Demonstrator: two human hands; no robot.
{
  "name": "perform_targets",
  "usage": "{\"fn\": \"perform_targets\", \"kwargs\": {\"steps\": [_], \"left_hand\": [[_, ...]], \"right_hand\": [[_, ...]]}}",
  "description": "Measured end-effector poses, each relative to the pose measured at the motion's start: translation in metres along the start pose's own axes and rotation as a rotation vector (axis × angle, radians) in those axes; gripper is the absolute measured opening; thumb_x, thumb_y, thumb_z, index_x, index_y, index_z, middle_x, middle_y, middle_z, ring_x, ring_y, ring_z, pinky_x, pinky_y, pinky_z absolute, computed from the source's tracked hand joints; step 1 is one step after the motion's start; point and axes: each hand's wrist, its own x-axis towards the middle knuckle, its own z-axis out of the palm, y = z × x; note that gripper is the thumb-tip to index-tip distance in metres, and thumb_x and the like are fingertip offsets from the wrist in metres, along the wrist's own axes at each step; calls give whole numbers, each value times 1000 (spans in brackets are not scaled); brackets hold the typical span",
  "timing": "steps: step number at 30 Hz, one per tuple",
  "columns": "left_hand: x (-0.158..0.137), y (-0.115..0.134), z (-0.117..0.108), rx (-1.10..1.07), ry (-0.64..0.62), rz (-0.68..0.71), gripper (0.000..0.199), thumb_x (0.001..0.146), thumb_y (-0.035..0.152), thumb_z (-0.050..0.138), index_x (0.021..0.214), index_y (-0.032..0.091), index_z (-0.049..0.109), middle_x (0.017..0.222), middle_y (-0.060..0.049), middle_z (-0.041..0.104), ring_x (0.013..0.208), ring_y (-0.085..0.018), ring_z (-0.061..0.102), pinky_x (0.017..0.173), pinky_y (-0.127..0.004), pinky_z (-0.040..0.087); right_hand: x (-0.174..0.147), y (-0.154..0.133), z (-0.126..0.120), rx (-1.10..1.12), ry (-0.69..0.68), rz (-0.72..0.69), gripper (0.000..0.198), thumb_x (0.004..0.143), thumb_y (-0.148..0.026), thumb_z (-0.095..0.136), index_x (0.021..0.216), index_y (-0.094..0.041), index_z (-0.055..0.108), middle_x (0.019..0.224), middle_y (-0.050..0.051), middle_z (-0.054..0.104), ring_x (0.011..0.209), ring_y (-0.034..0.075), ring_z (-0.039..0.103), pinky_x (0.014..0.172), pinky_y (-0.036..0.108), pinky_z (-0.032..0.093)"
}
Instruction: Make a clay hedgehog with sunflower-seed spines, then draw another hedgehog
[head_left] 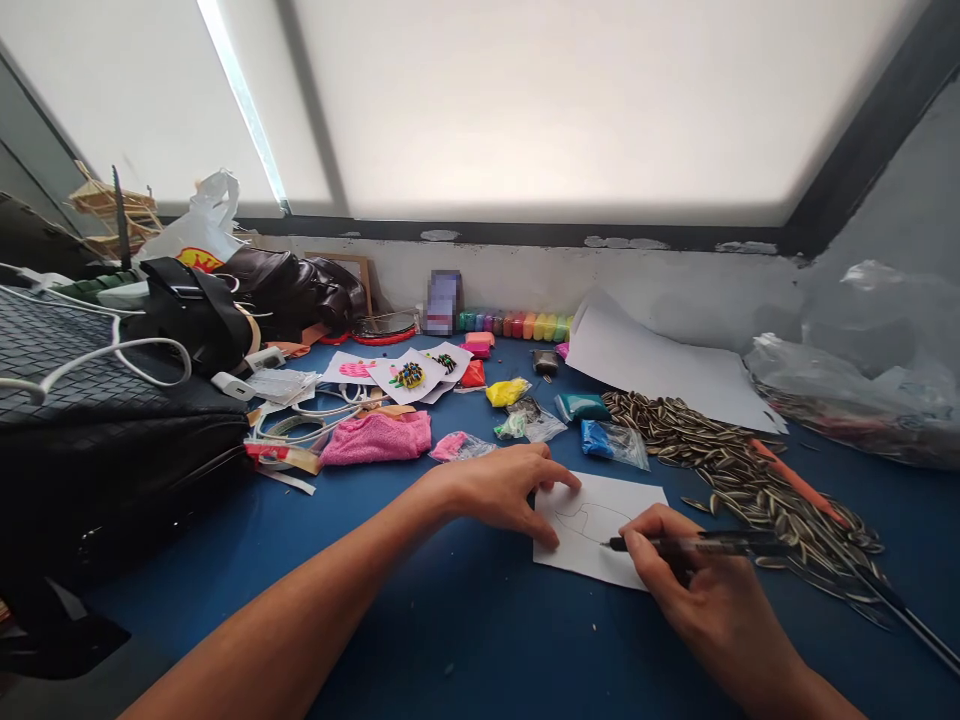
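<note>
A small white sheet of paper (600, 575) lies on the blue table in front of me, with a thin curved outline drawn on it. My left hand (517, 490) rests at its left edge, thumb and fingers spread apart and touching the paper. In my right hand (697, 590) is a black pen (720, 543), its tip on the paper at the lower part of the outline. The right fingers wrap round the pen and cover the sheet's right side. Beyond the sheet lie a blue clay packet (600, 438) and a yellow clay packet (508, 391).
Sunflower seeds (705, 440) spread to the right, with an orange stick (799, 483) among them. A pink cloth (379, 437), decorated paper cards (409, 375) and a black bag (112, 430) are on the left. A phone (442, 302) leans on the wall beside a row of coloured clay (517, 325).
</note>
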Motion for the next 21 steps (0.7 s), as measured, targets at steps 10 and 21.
{"fn": "perform_targets", "kwargs": {"steps": [10, 21], "left_hand": [[0, -1, 1, -14, 2, -10, 61, 70, 40, 74, 126, 25, 56, 104, -4, 50, 90, -18, 55, 75, -24, 42], [0, -1, 0, -13, 1, 2, 61, 73, 43, 71, 128, 23, 55, 103, -5, 49, 90, -19, 55, 74, -26, 43]], "right_hand": [[0, 3, 1, -8, -47, -17, 27, 88, -32, 46, 65, -23, 55, 56, -3, 48, 48, 12, 46, 43, 23, 37], [0, 5, 1, 12, -33, 44, 28, 87, -35, 47, 64, -22, 54, 54, -3, 45, 46, 12, 42, 40, 23, 33]]}}
